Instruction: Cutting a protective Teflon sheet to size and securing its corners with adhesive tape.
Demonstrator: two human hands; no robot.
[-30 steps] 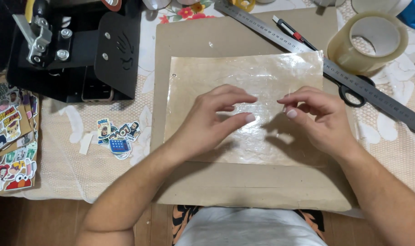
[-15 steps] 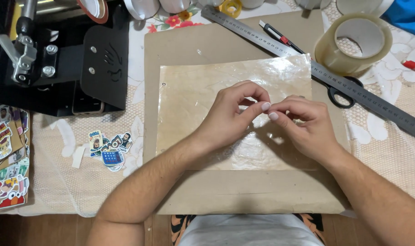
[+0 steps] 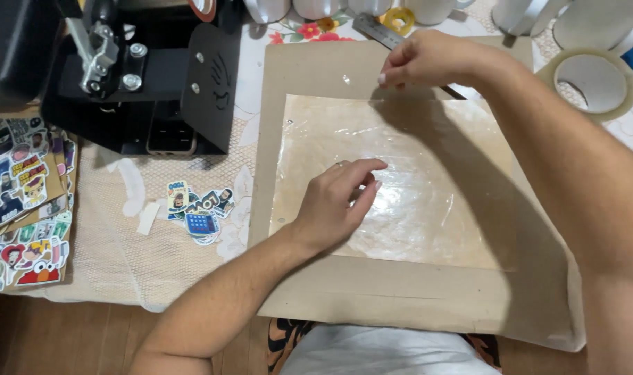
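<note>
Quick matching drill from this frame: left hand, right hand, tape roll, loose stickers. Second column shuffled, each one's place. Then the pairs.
1 left hand
2 right hand
3 tape roll
4 loose stickers

A far edge of the clear sheet
B right of the board, top corner
C resting on the sheet
D on the cloth, left of the board

Pairs: 1-C, 2-A, 3-B, 4-D

A table covered by a pale floral cloth [image 3: 191, 271] carries a brown cardboard sheet [image 3: 413, 298] at centre, a black press machine [image 3: 143, 76] far left, loose stickers [image 3: 198, 212] beside the cardboard, sticker sheets [image 3: 21, 201] at the left edge, and a tape roll [image 3: 590, 83] far right.
</note>
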